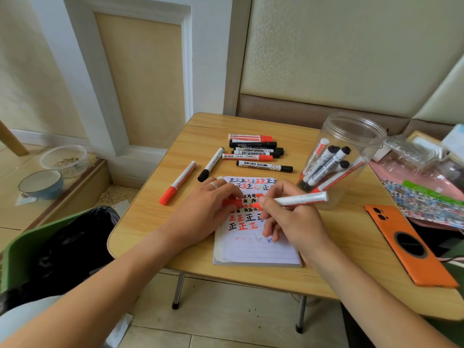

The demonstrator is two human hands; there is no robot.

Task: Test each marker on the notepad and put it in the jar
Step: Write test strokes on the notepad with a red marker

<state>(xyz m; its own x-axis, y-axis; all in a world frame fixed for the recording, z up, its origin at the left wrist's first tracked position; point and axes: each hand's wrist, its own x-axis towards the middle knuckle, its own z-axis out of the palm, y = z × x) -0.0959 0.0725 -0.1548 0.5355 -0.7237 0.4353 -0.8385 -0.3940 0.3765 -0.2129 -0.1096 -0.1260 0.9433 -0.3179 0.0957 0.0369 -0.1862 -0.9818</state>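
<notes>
Two hands (251, 209); seven loose markers (253, 153); one jar (351, 136).

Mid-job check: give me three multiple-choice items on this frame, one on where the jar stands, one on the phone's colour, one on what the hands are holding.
1. Where does the clear plastic jar stand relative to the notepad?
A. Far right of it on the table
B. On the floor
C. On top of it

2. What colour is the phone case lying at the table's right edge?
A. Blue
B. Orange
C. White

3. What is the state of the marker in the right hand?
A. Capped
B. Uncapped, with the red cap held in the left hand
C. Already dropped in the jar

Answers:
1 A, the jar sits on the wood table beyond the notepad's right corner.
2 B, the case is plainly orange.
3 B, the left fingers pinch the red cap while the right hand grips the white barrel over the page.
</notes>
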